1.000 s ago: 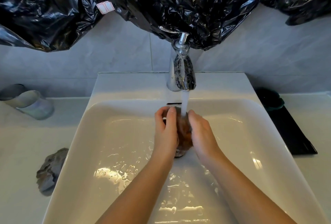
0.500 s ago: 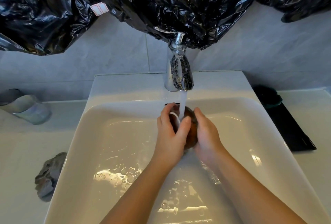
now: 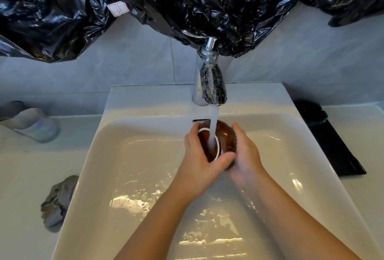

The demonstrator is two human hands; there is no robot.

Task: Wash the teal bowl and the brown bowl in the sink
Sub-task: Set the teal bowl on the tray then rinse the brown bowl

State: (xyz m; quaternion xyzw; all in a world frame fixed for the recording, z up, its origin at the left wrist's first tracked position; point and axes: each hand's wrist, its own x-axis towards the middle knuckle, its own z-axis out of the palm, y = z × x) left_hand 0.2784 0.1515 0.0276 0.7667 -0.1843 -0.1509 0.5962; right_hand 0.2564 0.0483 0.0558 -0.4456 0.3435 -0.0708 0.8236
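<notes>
I'm looking down on a white sink (image 3: 133,156) set into a pale table (image 3: 27,176), with grey wall tiles (image 3: 128,58) behind it. Crumpled black plastic sheeting (image 3: 187,0) hangs across the top of the frame. The chrome tap (image 3: 209,85) at upper centre is running, and its stream (image 3: 214,129) falls into the basin. At the left edge a clear glass (image 3: 31,124) lies on its side, and a grey crumpled lump (image 3: 58,199) sits lower left beside the sink rim. At right a black tray (image 3: 340,151) carries what looks like the teal bowl (image 3: 311,112), dark in shadow, on its far end.

Compared with half a second ago, the brown bowl (image 3: 225,137) shows more of its underside. Its white foot ring is now largely exposed, and the left thumb has slid down to the bowl's near edge.

The bowl is at centre frame, base up, directly under the stream. The left grip (image 3: 199,162) wraps it from the left, fingers over the far side and thumb across the near side. The right grip (image 3: 247,160) cups the bowl's right flank with curled fingers. Both forearms rise from the bottom of the frame.
</notes>
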